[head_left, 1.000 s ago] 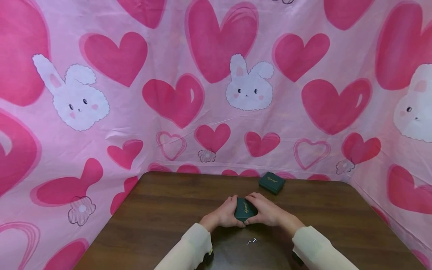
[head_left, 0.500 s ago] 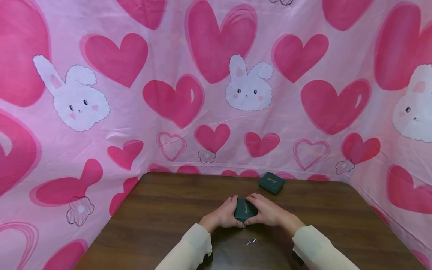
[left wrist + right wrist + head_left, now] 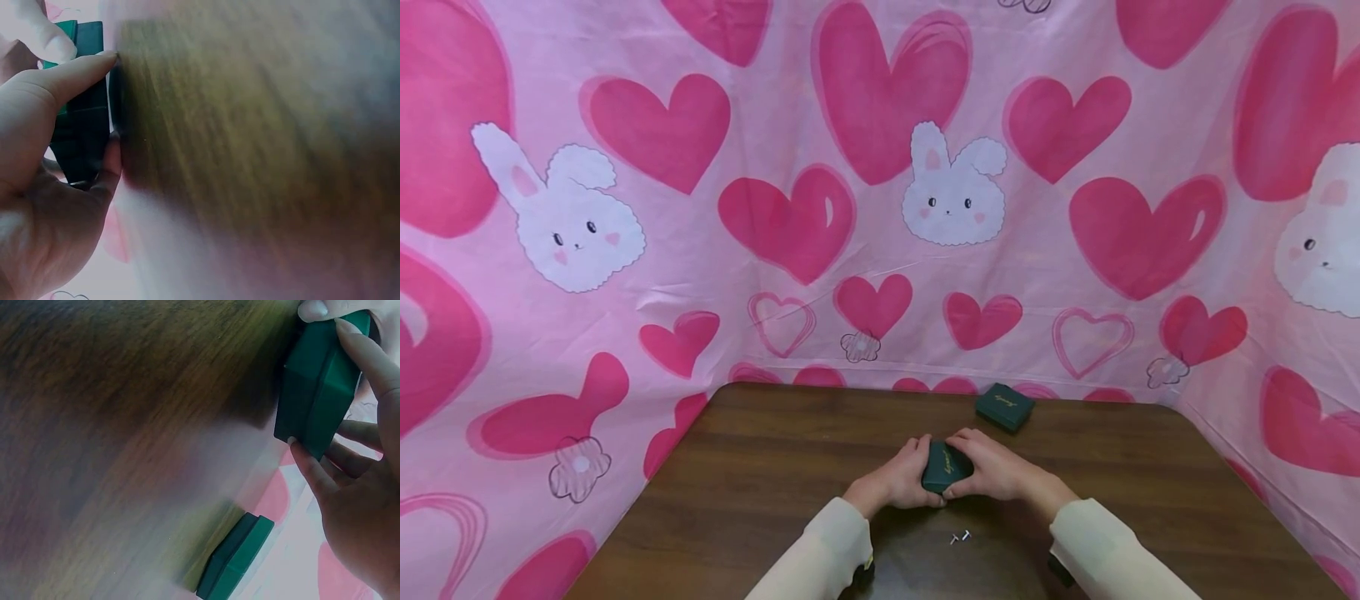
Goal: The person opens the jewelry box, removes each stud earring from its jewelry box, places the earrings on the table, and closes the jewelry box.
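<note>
Between both hands, low over the table or on it, is a small dark green box [image 3: 945, 467] with gold script on its lid. My left hand [image 3: 907, 477] grips its left side, and my right hand [image 3: 1000, 469] grips its right side, the two thumbs meeting at the near edge. In the right wrist view the green box [image 3: 322, 384] shows a seam between lid and base, with fingers of the right hand [image 3: 359, 469] along its edges. The left wrist view has the left hand [image 3: 50, 125] curled around the box's dark side [image 3: 87, 125].
A second green box [image 3: 1004, 407] with gold script lies at the back of the brown wooden table [image 3: 805, 425]. Two tiny silvery pieces, perhaps earrings or studs [image 3: 960, 537], lie in front of the hands. A pink heart-and-rabbit cloth [image 3: 880, 242] hangs around the table.
</note>
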### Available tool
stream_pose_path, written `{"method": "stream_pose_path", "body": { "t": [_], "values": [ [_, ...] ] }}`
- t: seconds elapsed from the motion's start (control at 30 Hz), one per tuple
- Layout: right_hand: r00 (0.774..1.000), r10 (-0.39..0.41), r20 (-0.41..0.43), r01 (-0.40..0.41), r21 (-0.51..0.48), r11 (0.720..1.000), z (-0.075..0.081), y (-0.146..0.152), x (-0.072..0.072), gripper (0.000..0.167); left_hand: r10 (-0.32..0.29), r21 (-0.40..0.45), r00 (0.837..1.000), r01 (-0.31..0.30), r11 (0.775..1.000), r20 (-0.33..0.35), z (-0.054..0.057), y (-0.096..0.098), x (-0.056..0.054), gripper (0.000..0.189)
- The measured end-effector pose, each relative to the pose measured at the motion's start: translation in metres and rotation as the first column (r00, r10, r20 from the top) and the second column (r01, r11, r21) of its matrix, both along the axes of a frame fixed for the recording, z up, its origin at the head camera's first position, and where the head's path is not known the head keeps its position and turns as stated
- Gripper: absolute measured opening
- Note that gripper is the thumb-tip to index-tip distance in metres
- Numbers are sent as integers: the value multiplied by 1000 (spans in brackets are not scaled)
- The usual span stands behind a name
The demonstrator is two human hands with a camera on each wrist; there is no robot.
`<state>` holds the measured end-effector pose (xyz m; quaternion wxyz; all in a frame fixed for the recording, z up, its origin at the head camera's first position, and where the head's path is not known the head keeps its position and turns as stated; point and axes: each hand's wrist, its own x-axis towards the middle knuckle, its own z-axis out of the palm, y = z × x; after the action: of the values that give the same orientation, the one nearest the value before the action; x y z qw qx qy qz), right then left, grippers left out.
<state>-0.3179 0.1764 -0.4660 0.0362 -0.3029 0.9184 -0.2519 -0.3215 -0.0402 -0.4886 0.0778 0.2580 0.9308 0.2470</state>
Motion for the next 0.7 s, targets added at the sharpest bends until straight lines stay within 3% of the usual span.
{"method": "stream_pose_path", "body": {
  "t": [0.7],
  "values": [
    [1000, -5, -14, 5, -10, 1000, 1, -1, 3, 79, 1, 30, 1000, -1, 1000, 17, -1, -1, -2, 105]
  ]
}}
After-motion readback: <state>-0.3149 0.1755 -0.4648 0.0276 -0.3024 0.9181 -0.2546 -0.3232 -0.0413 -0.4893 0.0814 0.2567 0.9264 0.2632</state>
